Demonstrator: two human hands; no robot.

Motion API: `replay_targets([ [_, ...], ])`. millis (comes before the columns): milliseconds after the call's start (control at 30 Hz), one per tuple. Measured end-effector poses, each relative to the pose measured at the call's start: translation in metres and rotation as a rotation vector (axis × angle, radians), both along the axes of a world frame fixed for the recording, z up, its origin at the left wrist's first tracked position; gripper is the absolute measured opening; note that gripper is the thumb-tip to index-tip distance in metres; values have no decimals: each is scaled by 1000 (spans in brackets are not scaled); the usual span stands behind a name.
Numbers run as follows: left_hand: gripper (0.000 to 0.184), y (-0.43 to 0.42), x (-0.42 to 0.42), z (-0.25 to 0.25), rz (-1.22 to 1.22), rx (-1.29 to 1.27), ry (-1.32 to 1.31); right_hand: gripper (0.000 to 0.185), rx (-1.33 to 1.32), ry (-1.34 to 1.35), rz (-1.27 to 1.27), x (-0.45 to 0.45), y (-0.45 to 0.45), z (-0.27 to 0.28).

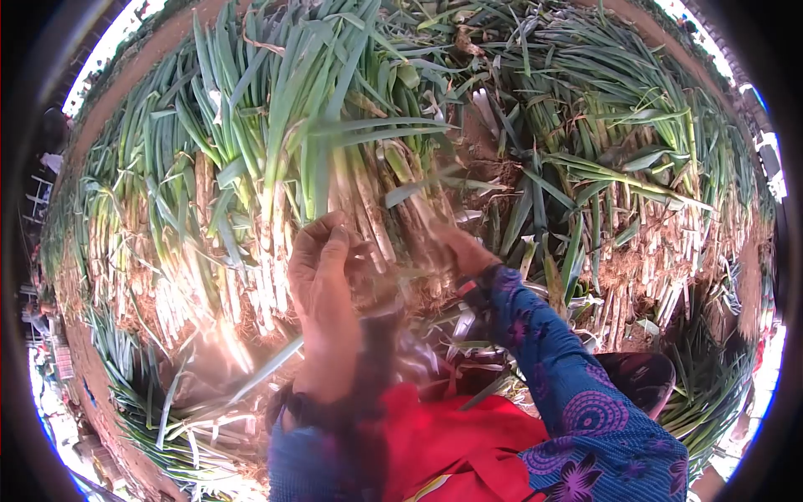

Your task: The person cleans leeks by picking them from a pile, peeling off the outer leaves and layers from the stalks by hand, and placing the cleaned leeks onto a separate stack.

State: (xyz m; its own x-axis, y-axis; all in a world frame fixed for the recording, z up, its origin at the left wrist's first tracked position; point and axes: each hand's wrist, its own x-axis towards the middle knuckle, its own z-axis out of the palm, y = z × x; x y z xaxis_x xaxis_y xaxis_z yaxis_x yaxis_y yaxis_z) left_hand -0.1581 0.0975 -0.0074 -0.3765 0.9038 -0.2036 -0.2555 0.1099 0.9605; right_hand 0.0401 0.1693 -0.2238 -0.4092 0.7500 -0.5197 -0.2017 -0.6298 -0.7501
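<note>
My left hand (322, 268) is in front of the middle pile, its thumb and fingers pressed together in a pinch. What it pinches, if anything, I cannot make out. My right hand (460, 249) reaches in from the right beside the pale stalks of several spring onions (365, 201). Its fingers are smeared by motion, so their grip does not show. Long green leaves (314, 92) rise behind both hands, and the white root ends point down toward me. One loose leaf (381, 131) lies across the bunch, partly blurred.
Another heap of spring onions (636, 176) lies on the right, roots toward me. More stalks (138, 243) spread to the left. Trimmed leaves (201, 435) litter the soil at lower left. A red cloth (452, 443) covers my lap, and a dark rounded object (640, 376) is beside my right arm.
</note>
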Motion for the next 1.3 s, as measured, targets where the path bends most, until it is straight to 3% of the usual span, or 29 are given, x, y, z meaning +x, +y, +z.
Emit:
replay_targets([
  [67, 21, 2, 2, -1, 4, -3, -23, 50, 49, -75, 99, 32, 14, 4],
  [300, 17, 10, 7, -15, 6, 52, -17, 32, -307, 360, 90, 56, -19, 51],
  [467, 15, 12, 13, -15, 7, 39, -35, 31, -502, 585, -8, 115, -133, 71],
  [567, 16, 9, 25, -21, -72, 6, 31, 40, -612, 390, -96, 162, -197, 105],
  [667, 17, 1, 45, -27, -214, -75, 73, 38, -693, 471, -99, 212, -267, 151],
  [733, 17, -7, 59, -35, -372, -153, 108, 35, -629, 380, -135, 234, -315, 182],
  [867, 27, -34, 110, -72, -966, -338, 103, 44, -557, 519, -278, 254, -389, 237],
  [1033, 69, -92, 207, -68, -1280, -386, -73, 44, -380, 742, -351, 263, -442, 242],
  [1133, 85, -115, 253, -43, -1284, -278, -454, 44, -279, 903, -337, 270, -446, 237],
  [1300, 82, -118, 311, -8, -1045, 87, -293, 42, -215, 927, -340, 277, -434, 229],
])
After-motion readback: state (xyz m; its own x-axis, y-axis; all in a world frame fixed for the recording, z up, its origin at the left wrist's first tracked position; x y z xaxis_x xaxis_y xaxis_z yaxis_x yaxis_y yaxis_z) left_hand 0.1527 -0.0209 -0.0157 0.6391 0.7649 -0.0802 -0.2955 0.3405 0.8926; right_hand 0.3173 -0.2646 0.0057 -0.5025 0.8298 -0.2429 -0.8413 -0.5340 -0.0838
